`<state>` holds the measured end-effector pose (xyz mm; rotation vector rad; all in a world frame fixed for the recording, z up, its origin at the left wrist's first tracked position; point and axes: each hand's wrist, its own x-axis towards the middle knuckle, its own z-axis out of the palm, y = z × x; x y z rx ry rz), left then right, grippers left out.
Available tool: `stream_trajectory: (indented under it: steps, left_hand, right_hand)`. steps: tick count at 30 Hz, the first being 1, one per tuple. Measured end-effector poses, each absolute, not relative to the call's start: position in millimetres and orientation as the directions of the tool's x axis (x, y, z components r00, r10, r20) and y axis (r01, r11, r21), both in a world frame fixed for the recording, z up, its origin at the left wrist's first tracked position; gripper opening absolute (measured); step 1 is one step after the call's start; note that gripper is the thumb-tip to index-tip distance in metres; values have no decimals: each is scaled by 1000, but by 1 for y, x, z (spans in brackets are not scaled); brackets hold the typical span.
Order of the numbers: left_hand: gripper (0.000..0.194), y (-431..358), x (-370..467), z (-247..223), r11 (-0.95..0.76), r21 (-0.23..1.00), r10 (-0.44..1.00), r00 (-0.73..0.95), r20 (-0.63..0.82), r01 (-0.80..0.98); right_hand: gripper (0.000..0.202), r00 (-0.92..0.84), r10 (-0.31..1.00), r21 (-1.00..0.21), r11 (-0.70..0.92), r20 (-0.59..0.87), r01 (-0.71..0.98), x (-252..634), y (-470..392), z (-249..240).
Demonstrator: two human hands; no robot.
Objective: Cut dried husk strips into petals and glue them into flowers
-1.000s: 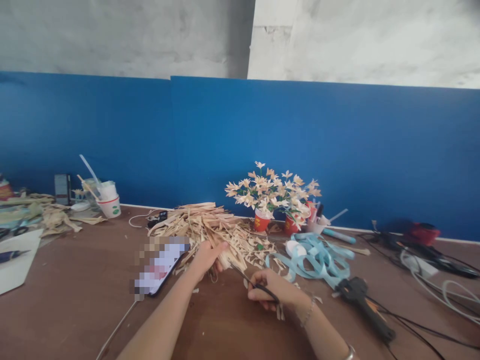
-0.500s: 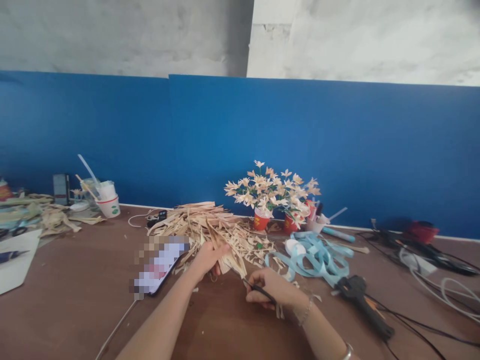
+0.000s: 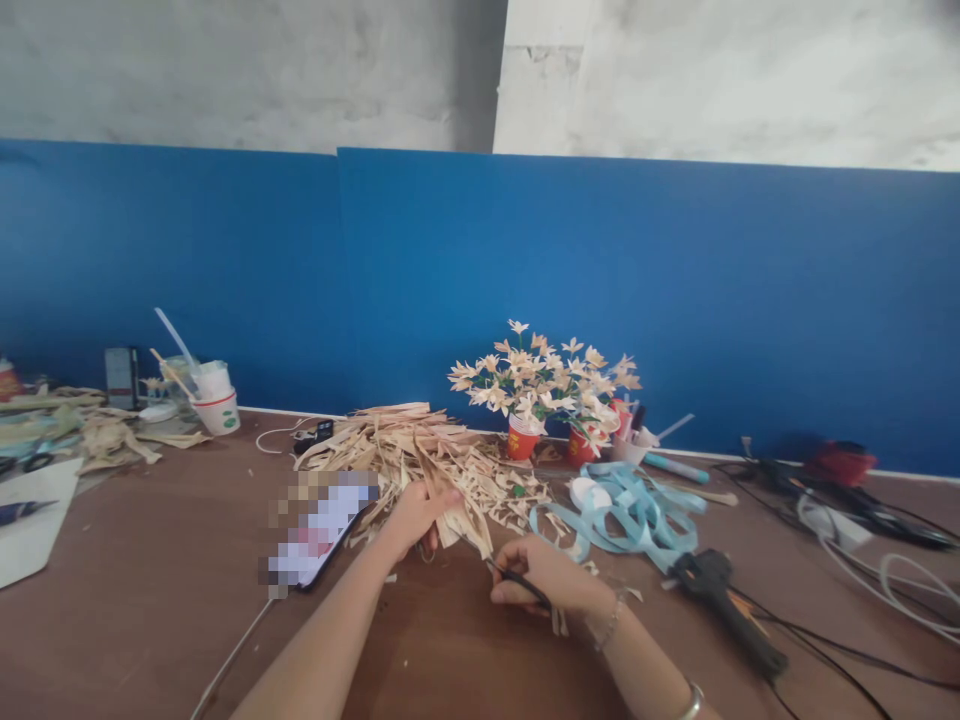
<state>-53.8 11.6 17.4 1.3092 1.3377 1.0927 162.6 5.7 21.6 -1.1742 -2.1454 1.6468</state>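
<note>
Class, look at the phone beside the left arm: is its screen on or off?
On. The phone glows a bright bluish-white, with a reddish patch; pixelation hides finer detail.

Pale creased husk piece (image 3: 468, 524), slanting, dark scissors (image 3: 528, 586) at its tip

A single head-worn camera faced forward and down.
From the wearer's head it looked over the brown tabletop (image 3: 150, 620) to the blue partition (image 3: 637, 250) and grey wall (image 3: 225, 70), with the left hand (image 3: 417, 516) and right hand (image 3: 538, 578) below centre, nearer than the partition.
</note>
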Motion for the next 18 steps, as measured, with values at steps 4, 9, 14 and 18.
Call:
stream_trajectory:
  steps: [4, 9, 14, 18]
  left_hand:
    - [38, 14, -53, 15, 18, 986, 999, -38, -12, 168]
    - [39, 14, -49, 15, -19, 990, 991, -127, 37, 141]
    - [41, 12, -41, 20, -22, 993, 965, -257, 51, 117]
    - [38, 11, -34, 21, -31, 999, 941, -336, 33, 12]
  right_hand:
    - [31, -660, 696, -879, 88, -282, 469, 162, 7, 18]
    - [28, -631, 740, -892, 96, -233, 441, 160, 9, 11]
    - [27, -610, 758, -893, 86, -229, 441, 157, 9, 12]
    - [26, -595, 770, -889, 81, -231, 450, 155, 6, 18]
